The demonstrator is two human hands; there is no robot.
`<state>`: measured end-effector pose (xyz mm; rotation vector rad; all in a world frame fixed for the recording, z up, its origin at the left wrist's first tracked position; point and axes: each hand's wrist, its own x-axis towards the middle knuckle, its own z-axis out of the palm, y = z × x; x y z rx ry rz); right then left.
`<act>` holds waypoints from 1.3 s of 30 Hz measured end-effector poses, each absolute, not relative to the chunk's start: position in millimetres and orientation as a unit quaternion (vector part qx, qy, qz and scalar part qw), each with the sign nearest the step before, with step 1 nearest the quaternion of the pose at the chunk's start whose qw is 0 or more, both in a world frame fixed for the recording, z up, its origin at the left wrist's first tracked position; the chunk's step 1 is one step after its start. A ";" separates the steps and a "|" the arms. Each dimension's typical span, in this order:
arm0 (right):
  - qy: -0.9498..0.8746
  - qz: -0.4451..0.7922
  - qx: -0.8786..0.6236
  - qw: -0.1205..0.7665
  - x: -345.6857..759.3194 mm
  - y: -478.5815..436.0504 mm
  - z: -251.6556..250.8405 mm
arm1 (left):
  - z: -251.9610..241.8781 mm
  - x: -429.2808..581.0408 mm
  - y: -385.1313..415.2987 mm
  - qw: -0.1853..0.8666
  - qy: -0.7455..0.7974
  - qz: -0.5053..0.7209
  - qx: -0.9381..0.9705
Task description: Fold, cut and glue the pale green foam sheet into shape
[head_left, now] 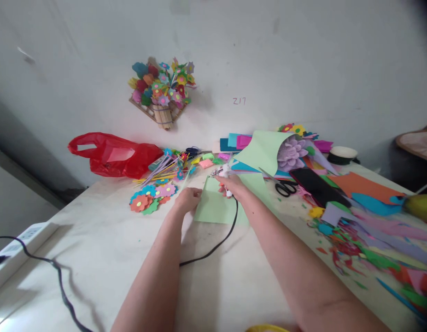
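A light green sheet (pixel 216 205) lies on the table in front of me. My right hand (pixel 233 183) is closed around a white glue gun (pixel 225 171), whose tip is over the sheet's upper left part; its black cord runs down and left. At the sheet's left edge is my left hand (pixel 190 199), fingers bent together near the edge; what they grip, if anything, is too small to make out. Behind the sheet stands a green paper cone (pixel 263 150) with a purple flower (pixel 292 154).
Foam flowers (pixel 151 198) and a red bag (pixel 119 157) are at the left, a power strip (pixel 20 249) nearer. Scissors (pixel 285 188), a phone (pixel 318 186) and colored scraps (pixel 351 240) lie at the right. A flower decoration (pixel 163 92) hangs on the wall.
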<state>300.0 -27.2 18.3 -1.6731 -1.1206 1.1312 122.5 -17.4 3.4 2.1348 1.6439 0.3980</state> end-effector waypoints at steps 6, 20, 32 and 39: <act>-0.443 0.448 -0.670 0.393 295.9 -25.6 17.1 | 2.7 122.2 -15.5 0.207 0.593 0.136 0.767; -0.453 0.412 -0.684 0.396 291.4 -21.4 14.7 | -9.5 116.5 -7.0 0.258 0.564 0.166 0.766; -0.439 0.411 -0.693 0.398 290.8 -16.4 11.4 | -10.7 116.3 -7.2 0.285 0.548 0.185 0.764; -0.441 0.407 -0.692 0.401 290.3 -13.6 9.9 | -12.6 115.3 -5.7 0.283 0.544 0.189 0.767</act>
